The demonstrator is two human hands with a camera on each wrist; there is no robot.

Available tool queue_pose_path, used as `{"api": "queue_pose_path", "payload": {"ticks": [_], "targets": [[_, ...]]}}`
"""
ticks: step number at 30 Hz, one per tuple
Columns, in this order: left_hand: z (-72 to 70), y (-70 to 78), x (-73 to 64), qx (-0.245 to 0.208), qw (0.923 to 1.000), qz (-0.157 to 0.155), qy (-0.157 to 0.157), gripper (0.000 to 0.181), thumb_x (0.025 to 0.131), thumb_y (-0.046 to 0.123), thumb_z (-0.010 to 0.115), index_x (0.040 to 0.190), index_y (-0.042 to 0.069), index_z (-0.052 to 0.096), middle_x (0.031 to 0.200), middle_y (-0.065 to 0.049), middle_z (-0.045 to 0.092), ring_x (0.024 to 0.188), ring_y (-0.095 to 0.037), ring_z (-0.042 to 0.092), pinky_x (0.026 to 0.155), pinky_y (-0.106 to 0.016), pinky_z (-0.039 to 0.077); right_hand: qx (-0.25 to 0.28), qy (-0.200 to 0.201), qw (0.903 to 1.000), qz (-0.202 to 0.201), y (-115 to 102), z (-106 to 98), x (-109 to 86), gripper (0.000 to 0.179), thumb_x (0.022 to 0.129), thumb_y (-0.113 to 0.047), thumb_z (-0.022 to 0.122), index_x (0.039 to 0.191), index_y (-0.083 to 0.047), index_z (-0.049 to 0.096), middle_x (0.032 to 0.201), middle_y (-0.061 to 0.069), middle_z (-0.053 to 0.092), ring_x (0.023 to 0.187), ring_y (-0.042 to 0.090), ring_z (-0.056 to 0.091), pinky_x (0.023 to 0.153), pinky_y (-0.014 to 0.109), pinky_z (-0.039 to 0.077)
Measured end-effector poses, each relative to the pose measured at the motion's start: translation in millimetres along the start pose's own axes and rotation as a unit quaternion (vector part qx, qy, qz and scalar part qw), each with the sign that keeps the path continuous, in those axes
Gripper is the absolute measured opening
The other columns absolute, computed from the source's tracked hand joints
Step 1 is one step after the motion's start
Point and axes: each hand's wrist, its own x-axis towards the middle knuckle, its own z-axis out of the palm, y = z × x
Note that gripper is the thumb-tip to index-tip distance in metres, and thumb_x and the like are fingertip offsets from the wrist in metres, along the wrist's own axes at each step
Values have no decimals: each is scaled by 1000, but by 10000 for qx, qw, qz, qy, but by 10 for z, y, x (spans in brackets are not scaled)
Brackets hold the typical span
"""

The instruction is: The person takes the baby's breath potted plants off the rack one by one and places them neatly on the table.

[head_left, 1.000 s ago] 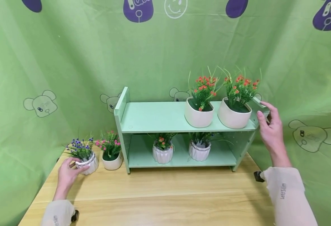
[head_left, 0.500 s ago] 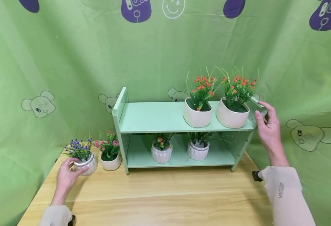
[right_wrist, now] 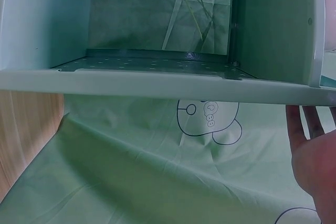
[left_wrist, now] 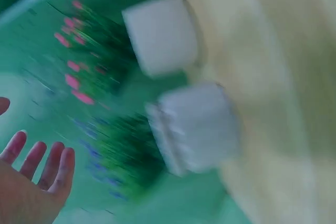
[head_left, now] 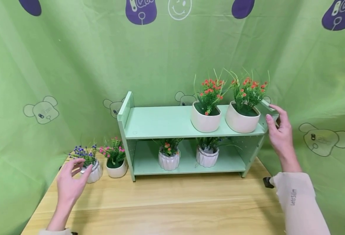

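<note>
My left hand, fingers spread, hovers in front of a white fluted flowerpot with blue-purple flowers. In the left wrist view, my left fingers are apart from this pot, which is blurred. Beside it stands a smooth white pot with pink flowers. My right hand holds the right side panel of a pale green two-tier shelf near its top. The right wrist view has my right fingers against the panel's outer face, with the thumb out of sight.
Two white pots with red-orange flowers, one in the middle and one at the right, stand on the top board. Fluted pots sit on the lower board. A green curtain hangs behind the wooden table.
My left hand has let go of the blue-flowered pot and pulled back slightly, its fingers lifted. That pot stays on the table. My right hand has kept its hold on the shelf.
</note>
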Motion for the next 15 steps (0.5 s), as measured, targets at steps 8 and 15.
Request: {"api": "queue_pose_path", "payload": {"ticks": [8,15], "targets": [[270,838,-88,-1101,9781,1765,-92,40,80,7,76,117,6,62,111,-5,64,97,-6,58,89,-14,49,54,-6,10000,-48,19,7,13,46,99,-33,47,144,-34,38,143,7,41,114,7,48,106,31,43],[674,1475,-56,-1634,9474,2709,-477,42,82,13,74,122,13,60,117,-1,63,102,-21,60,95,-27,50,31,36,9999,-99,16,-4,11,45,99,-31,48,143,-34,39,137,1,45,107,3,50,90,16,47]]}}
